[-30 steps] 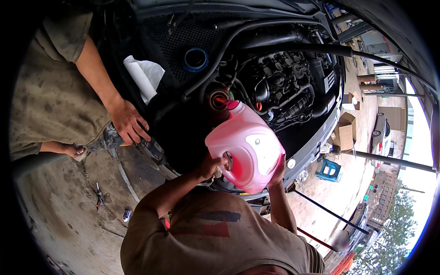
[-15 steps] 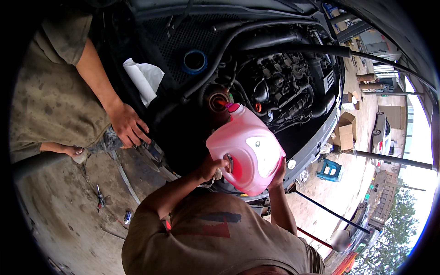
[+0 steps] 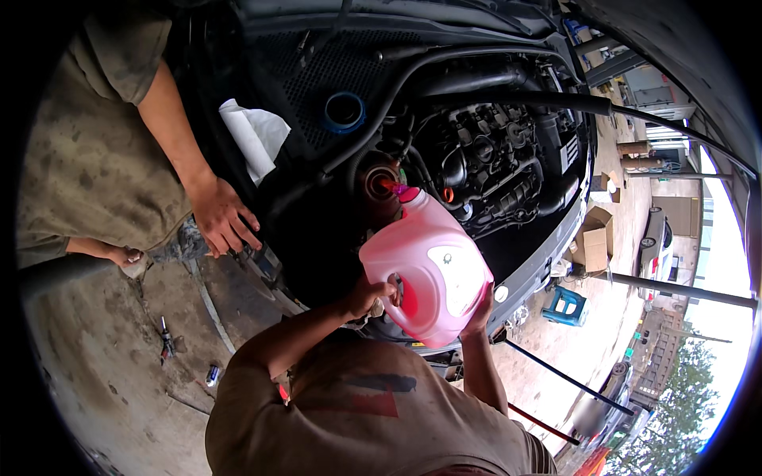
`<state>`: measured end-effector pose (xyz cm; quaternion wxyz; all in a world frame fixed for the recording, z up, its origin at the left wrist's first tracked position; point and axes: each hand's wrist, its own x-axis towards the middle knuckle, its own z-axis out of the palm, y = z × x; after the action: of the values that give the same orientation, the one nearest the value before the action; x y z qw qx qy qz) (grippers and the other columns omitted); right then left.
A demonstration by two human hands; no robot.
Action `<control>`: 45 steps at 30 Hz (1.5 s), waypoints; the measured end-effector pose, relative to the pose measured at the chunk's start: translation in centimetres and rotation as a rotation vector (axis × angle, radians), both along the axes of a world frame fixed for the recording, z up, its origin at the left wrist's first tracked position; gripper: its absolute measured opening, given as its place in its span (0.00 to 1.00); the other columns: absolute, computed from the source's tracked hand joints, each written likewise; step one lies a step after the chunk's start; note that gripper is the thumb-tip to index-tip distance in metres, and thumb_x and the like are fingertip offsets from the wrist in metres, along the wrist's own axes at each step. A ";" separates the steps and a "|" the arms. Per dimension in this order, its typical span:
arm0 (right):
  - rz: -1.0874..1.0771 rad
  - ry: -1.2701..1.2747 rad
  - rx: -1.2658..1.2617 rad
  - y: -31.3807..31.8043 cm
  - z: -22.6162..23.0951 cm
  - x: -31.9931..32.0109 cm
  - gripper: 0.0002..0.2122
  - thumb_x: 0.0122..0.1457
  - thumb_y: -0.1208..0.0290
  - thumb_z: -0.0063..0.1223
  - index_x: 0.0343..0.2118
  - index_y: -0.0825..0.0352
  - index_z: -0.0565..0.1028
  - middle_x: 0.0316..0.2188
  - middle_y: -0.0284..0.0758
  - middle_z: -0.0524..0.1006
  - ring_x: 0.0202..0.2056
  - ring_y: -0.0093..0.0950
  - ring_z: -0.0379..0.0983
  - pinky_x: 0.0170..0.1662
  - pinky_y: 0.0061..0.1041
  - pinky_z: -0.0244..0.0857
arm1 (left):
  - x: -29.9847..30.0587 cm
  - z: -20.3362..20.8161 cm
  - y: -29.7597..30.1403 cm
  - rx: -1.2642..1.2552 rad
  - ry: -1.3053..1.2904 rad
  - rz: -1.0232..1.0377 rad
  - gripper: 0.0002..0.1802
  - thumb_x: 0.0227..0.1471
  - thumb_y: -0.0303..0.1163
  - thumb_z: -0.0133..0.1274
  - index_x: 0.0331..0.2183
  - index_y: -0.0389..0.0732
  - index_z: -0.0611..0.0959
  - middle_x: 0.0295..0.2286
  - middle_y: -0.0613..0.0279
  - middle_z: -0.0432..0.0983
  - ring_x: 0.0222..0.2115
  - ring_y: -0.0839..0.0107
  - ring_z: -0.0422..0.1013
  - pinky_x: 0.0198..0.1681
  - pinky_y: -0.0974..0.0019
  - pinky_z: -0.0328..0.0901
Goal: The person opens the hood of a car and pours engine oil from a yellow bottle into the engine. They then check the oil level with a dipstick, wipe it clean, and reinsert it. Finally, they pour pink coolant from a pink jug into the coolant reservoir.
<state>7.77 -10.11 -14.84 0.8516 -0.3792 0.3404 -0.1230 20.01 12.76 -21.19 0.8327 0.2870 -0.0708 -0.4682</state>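
Observation:
Between my hands is a translucent pink jug (image 3: 421, 270) with a white label, tipped so its neck faces the engine bay. My left hand (image 3: 371, 298) is closed around its handle. My right hand (image 3: 478, 308) is wrapped around the jug's lower right side, its fingers partly hidden. Red liquid (image 3: 390, 185) runs from the mouth into a round opening (image 3: 382, 181) in the engine bay. A blue-rimmed round funnel or cap (image 3: 344, 112) sits on the black cowl beyond.
At the left a co-worker's hand (image 3: 225, 216) rests by the car's edge, near a white paper roll (image 3: 248, 141). The engine (image 3: 500, 151) fills the bay, under a black prop rod (image 3: 548, 101). A blue stool (image 3: 565, 306) and cardboard box (image 3: 594, 240) stand right; tools (image 3: 167, 341) lie on the floor.
The whole view has shifted slightly. Both my hands keep their hold on the tipped jug, and the red liquid still flows from it. The co-worker's hand stays by the car's edge.

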 end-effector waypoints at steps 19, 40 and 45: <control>-0.002 0.010 0.039 -0.1 0.0 -0.8 0.32 0.63 0.44 0.31 0.60 0.67 0.58 0.56 0.42 0.66 0.54 0.39 0.66 0.56 0.39 0.61 | -0.2 0.0 -0.1 -0.031 0.012 -0.024 0.11 0.42 0.34 0.50 0.24 0.35 0.75 0.19 0.56 0.72 0.23 0.68 0.71 0.33 0.66 0.65; 0.016 -0.021 0.052 -0.4 -0.1 -1.6 0.34 0.61 0.43 0.34 0.61 0.67 0.56 0.57 0.43 0.65 0.54 0.41 0.65 0.56 0.41 0.61 | -0.4 -0.7 -0.3 -0.072 0.009 -0.044 0.11 0.43 0.34 0.49 0.24 0.34 0.74 0.20 0.55 0.73 0.24 0.67 0.71 0.34 0.66 0.65; 0.003 -0.002 0.004 -0.4 0.0 -1.7 0.33 0.62 0.43 0.32 0.62 0.66 0.55 0.58 0.43 0.64 0.55 0.41 0.64 0.57 0.41 0.60 | -0.2 -0.4 -0.1 -0.071 0.000 -0.063 0.11 0.43 0.34 0.49 0.24 0.35 0.74 0.20 0.55 0.73 0.24 0.67 0.71 0.35 0.66 0.65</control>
<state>6.06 -10.47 -14.83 0.8529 -0.3780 0.3391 -0.1213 19.78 12.70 -21.54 0.8272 0.2548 -0.0962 -0.4915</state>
